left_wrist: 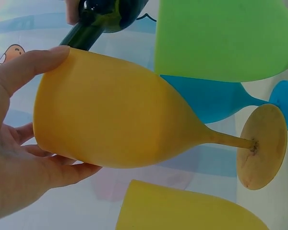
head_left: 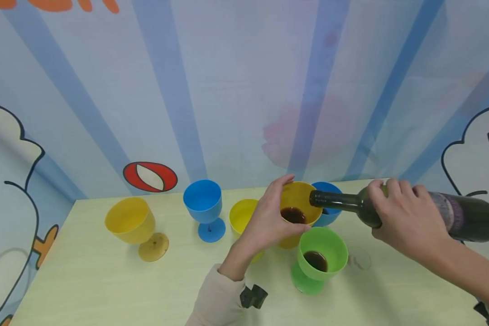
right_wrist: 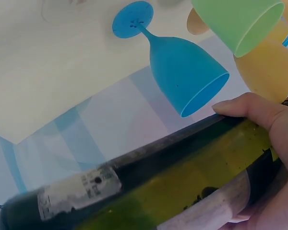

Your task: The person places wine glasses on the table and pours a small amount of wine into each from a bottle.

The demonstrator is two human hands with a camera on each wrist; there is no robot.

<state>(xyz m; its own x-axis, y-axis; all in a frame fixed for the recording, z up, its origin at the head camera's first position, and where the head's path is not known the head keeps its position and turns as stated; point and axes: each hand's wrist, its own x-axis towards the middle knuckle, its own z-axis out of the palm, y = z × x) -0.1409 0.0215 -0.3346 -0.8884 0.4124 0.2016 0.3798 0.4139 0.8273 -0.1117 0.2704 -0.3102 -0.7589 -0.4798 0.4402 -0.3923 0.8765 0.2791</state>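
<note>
Pale tabletop [head_left: 85, 280]: a green goblet [head_left: 335, 249] crowds the orange goblet [head_left: 296, 194].

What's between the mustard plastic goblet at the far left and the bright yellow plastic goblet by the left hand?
In the head view, a round blue plastic goblet stands between the leftmost mustard goblet and the bright yellow goblet.

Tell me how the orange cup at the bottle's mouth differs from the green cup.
The orange cup is gripped by the left hand; the green cup stands on the table with no hand on it.
The bottle has its mouth at the orange cup's rim, while the green cup has no bottle at its rim.
Both are stemmed cups with some dark liquid inside.
</note>
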